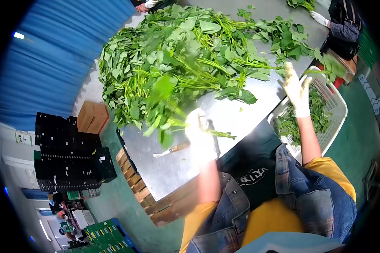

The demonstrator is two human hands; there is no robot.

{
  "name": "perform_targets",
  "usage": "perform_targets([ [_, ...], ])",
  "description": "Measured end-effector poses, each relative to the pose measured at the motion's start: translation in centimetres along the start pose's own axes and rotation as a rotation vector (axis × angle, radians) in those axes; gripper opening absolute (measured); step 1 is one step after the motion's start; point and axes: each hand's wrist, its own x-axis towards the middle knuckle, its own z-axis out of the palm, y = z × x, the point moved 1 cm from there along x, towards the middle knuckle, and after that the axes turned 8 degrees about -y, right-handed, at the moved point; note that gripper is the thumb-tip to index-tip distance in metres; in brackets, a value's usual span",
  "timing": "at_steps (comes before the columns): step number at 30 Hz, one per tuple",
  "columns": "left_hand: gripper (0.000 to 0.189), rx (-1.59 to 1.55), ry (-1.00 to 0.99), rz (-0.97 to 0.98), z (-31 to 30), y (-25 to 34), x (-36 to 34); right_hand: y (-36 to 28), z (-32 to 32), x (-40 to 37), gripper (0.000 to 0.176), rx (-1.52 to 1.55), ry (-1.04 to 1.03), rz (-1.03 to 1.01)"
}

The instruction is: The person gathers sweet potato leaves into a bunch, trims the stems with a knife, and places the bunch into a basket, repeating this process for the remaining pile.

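Observation:
My left hand point(200, 130), in a white glove, is closed around a small bunch of leafy green stems point(164, 105). The leaves fan out toward the pile, and the cut ends stick out on the other side of the fist. My right hand point(297, 90), gloved too, is raised with fingers apart and nothing in it, above the near side of a white plastic basket point(340, 114). Loose greens point(318, 114) lie in that basket. A blurred leafy sprig point(331, 69) shows just beyond the right hand, over the basket's far end.
A large heap of leafy greens point(190, 55) covers much of the metal table point(152, 181). A knife point(172, 149) with a wooden handle lies by my left hand. Co-workers' gloved hands point(319, 18) show at the far side. Black crates point(67, 164) and a cardboard box point(92, 118) stand left.

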Motion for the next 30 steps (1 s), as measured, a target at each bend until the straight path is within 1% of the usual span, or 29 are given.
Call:
perform_targets([
  [1, 0.015, -0.147, 0.046, -0.008, 0.4, 0.9, -0.4, 0.8, -2.0, 0.9, 0.081, 0.052, -0.037, 0.13],
  [2, 0.015, -0.15, 0.045, -0.001, 0.0, 0.7, -0.3, 2.3, -3.6, 2.2, 0.074, -0.059, 0.053, 0.251],
  [3, 0.019, -0.152, -0.023, 0.002, -0.7, -0.1, 0.1, 4.3, -3.9, 3.5, 0.066, -0.173, 0.141, 0.372],
  [4, 0.022, -0.153, -0.088, 0.006, -1.3, -0.7, 0.5, 6.0, -2.4, 4.8, 0.057, -0.77, -0.06, 0.436],
  [5, 0.022, -0.156, -0.085, 0.018, -2.0, -1.0, 0.8, 8.1, -0.7, 6.0, 0.049, -1.362, -0.276, 0.469],
  [7, 0.026, 0.153, -0.169, 0.001, -3.0, -1.3, 1.0, 12.7, -3.3, 10.0, 0.037, -1.399, 0.0, 0.563],
  [8, 0.026, 0.23, -0.177, 0.055, -3.1, -1.2, 0.7, 13.8, -3.0, 11.4, 0.038, -1.74, -0.036, 0.538],
  [9, 0.026, 0.231, -0.176, 0.061, -3.4, -1.2, 0.6, 14.6, -2.8, 12.7, 0.039, -2.081, -0.073, 0.495],
  [10, 0.026, 0.124, -0.149, 0.03, -4.0, -1.4, 0.7, 15.2, -3.5, 14.1, 0.038, -2.189, -0.068, 0.645],
  [11, 0.026, 0.015, -0.125, -0.001, -3.8, -0.9, 0.5, 15.7, -3.6, 14.9, 0.036, -2.259, -0.141, 0.677],
  [12, 0.027, 0.217, -0.122, 0.057, -3.2, 0.3, -0.4, 15.8, -3.7, 15.4, 0.035, -2.294, -0.155, 0.726],
  [13, 0.027, 0.214, -0.126, 0.064, -3.5, 0.2, -0.2, 15.7, -3.8, 15.9, 0.034, -2.331, -0.167, 0.776],
  [14, 0.026, 0.169, -0.143, 0.078, -4.2, -0.4, 0.1, 15.3, -3.3, 16.2, 0.034, -2.336, -0.17, 0.769],
  [15, 0.026, 0.124, -0.158, 0.089, -5.2, -1.2, 0.7, 14.9, -2.8, 16.3, 0.036, -2.254, -0.187, 0.8],
  [16, 0.025, -0.177, -0.207, -0.081, -7.5, -3.0, 2.5, 14.6, -2.6, 16.1, 0.038, -2.172, -0.2, 0.833],
  [17, 0.025, -0.183, -0.207, -0.085, -7.1, -3.1, 2.2, 14.5, -2.9, 15.7, 0.038, -2.178, -0.198, 0.837],
  [19, 0.025, 0.15, -0.24, 0.056, -5.4, -3.0, 1.4, 15.0, -4.2, 14.8, 0.043, -2.173, -0.217, 0.718],
  [20, 0.026, -0.057, -0.206, -0.049, -4.9, -3.4, 1.4, 15.4, -4.6, 14.4, 0.048, -2.023, -0.143, 0.802],
  [21, 0.026, -0.062, -0.209, -0.046, -4.6, -3.6, 1.2, 15.8, -4.8, 14.3, 0.04, -1.936, -0.147, 0.812],
  [23, 0.027, -0.102, -0.257, -0.054, -4.2, -3.8, 1.0, 15.3, -4.2, 14.4, 0.03, -1.619, -0.043, 0.904],
  [24, 0.027, -0.121, -0.278, -0.055, -4.3, -3.5, 1.0, 14.7, -3.1, 14.5, 0.02, -1.455, -0.1, 0.89],
  [25, 0.027, -0.125, -0.276, -0.04, -4.9, -3.5, 1.2, 13.7, -2.0, 14.9, 0.017, -1.362, -0.072, 0.887],
  [26, 0.027, -0.112, -0.243, -0.018, -6.0, -3.6, 1.6, 12.8, -0.6, 15.1, 0.017, -1.331, -0.025, 0.821],
  [27, 0.027, -0.099, -0.209, 0.001, -6.7, -3.7, 1.7, 11.6, 1.7, 15.0, 0.019, -1.408, 0.015, 0.677],
  [28, 0.026, -0.075, -0.14, -0.016, -6.6, -2.9, 1.4, 10.2, 3.2, 15.5, 0.02, -1.398, -0.028, 0.567],
  [29, 0.026, -0.085, -0.134, -0.007, -6.9, -2.7, 1.6, 9.0, 5.5, 15.1, 0.022, -1.304, 0.023, 0.48],
  [30, 0.026, -0.098, -0.117, 0.004, -7.2, -2.8, 1.7, 8.1, 7.2, 15.0, 0.022, -1.347, 0.022, 0.37],
])
